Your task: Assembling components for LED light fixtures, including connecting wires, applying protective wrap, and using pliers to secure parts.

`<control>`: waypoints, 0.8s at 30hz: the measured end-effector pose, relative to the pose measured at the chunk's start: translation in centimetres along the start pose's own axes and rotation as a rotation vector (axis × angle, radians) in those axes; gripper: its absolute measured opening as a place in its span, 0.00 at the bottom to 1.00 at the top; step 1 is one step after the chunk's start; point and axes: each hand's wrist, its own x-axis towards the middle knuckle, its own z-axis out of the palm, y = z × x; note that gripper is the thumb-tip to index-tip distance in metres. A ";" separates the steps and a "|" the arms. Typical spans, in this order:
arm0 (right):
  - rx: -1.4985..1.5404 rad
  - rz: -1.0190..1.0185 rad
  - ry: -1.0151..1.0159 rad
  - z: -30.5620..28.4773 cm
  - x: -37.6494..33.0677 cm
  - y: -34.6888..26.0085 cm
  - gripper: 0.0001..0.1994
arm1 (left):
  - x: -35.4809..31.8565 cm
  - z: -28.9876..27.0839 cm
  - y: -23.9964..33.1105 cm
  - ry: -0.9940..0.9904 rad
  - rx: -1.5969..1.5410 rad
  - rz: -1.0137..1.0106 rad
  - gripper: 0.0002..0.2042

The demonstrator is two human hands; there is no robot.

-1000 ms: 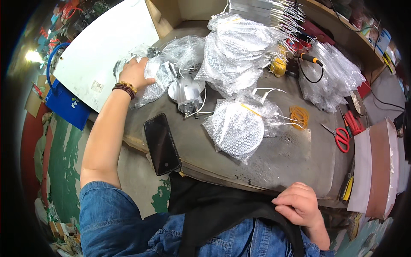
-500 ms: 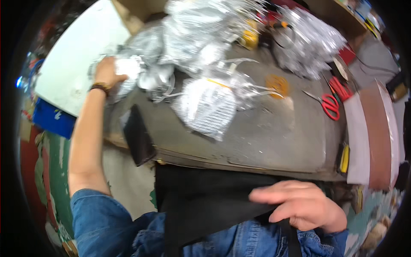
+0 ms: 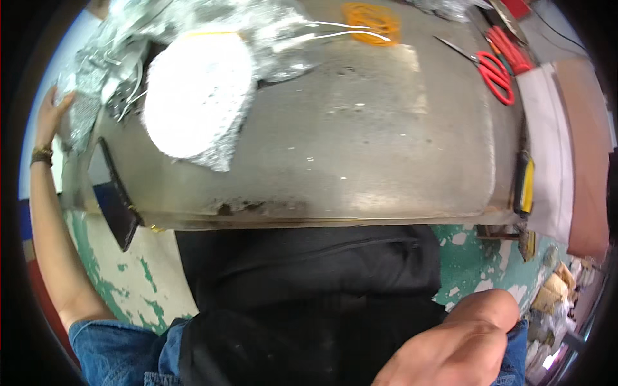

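At the far left, my left hand (image 3: 50, 119) reaches past the table corner, thumb and a finger apart. It lies beside a clear bubble-wrap bag (image 3: 84, 106) at the table's left edge; whether it touches the bag is hard to see. My right hand (image 3: 460, 338) is low over my lap at the lower right, its back up and its fingers hidden or out of the picture. Nearest the table's middle lies a bubble-wrapped packet (image 3: 199, 96), glaring white, with white cords (image 3: 341, 29) to its right. Several more clear plastic bags (image 3: 277, 61) lie behind it.
A dark phone (image 3: 114, 193) leans over the table's front left edge. Red-handled scissors (image 3: 494, 77), orange rubber bands (image 3: 373, 22) and a yellow-and-black cutter (image 3: 525, 186) are on the right half. A white and brown board (image 3: 560, 154) stands along the right edge.
The view has turned down and right, so the table's things appear further left and higher. My left hand stays by the bag at the left; my right hand has dropped lower, its fingers out of sight.
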 end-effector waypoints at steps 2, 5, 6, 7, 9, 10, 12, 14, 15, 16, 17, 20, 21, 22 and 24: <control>-0.555 -0.118 -0.347 -1.2 0.1 0.1 0.23 | -2.1 -1.0 1.2 -0.050 -0.305 -0.104 0.39; -0.336 -0.088 -0.251 -2.5 0.9 -0.4 0.22 | -5.0 -3.8 6.1 0.068 -0.216 -0.024 0.33; -0.238 -0.066 -0.211 -2.7 1.2 -0.8 0.21 | -5.8 -5.2 6.7 0.098 -0.291 0.031 0.31; -0.143 -0.035 -0.173 -2.8 1.5 -1.2 0.21 | -6.7 -6.1 6.8 0.114 -0.282 0.051 0.29; -0.011 0.047 -0.060 -2.7 2.3 -2.5 0.20 | -6.6 -5.3 8.9 0.117 -0.341 0.068 0.27; 0.065 0.087 -0.009 -2.7 2.5 -2.8 0.19 | -6.9 -5.5 9.8 0.095 -0.367 0.048 0.26; 0.067 0.115 -0.069 -3.3 2.1 -4.1 0.21 | -6.5 -5.7 11.8 0.175 -0.481 0.028 0.23; -0.122 0.226 -0.250 -6.3 1.5 -4.9 0.17 | -8.8 -6.3 13.0 0.210 -0.568 -0.106 0.22; -0.148 0.225 -0.223 -6.8 0.3 -5.0 0.17 | -9.0 -6.3 12.8 0.256 -0.630 -0.140 0.22; -0.320 0.198 -0.136 -6.3 -0.2 -5.4 0.14 | -9.0 -6.1 12.8 0.305 -0.711 -0.166 0.22; -0.502 0.105 0.241 -3.3 -0.8 -4.0 0.13 | -9.2 -6.0 12.6 0.298 -0.989 -0.207 0.23; -0.619 0.032 0.632 -2.2 -0.8 -2.7 0.06 | -12.2 -8.1 12.2 0.400 -1.236 -0.295 0.25; -0.585 0.075 0.644 -2.2 -0.8 -2.8 0.06 | -13.0 -8.6 11.2 0.459 -1.293 -0.288 0.27; -0.557 0.120 0.670 -2.2 -0.9 -3.0 0.07 | -13.3 -9.4 11.3 0.484 -1.299 -0.278 0.27; -0.624 0.201 0.693 -2.5 -1.0 -3.0 0.06 | -14.5 -10.9 12.9 0.477 -1.432 -0.225 0.28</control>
